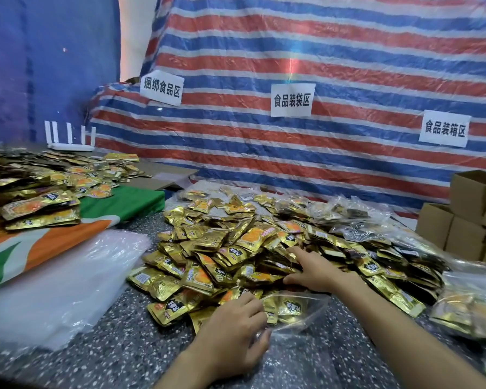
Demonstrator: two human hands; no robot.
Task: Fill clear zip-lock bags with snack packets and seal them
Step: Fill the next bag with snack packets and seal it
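Left hand (233, 329): back turned up, fingers curled on the near edge of a clear zip-lock bag (300, 318), thumb pressed on the plastic; it grips the bag at its mouth.
Right hand (314, 272): reaches past the bag into the heap, with fingers and thumb curved round a few gold snack packets (230, 248) at the heap's near edge.
Zip-lock bag: lies flat on the desk (124, 346) between the two forearms, touching the front of the heap; a few gold packets show through the plastic.
Gold snack packets: a wide loose heap in the middle of the speckled grey desk, just beyond both hands.
Filled bags (466, 307): clear bags stuffed with the same packets lie to the right of the heap and along its far side.
Empty bags (62, 290): a stack of clear plastic lies to the left, well apart from the left hand.
Cloth (54, 242): green, orange and white, behind the empty bags; a second heap of packets (40, 189) sits on it.
Cardboard boxes (466, 220): stacked at the far right.
White router (69, 138): stands at the back left with its antennas up.
Striped tarpaulin (334, 51): red, blue and white, hangs behind the desk with three paper signs (292, 100) stuck on it.
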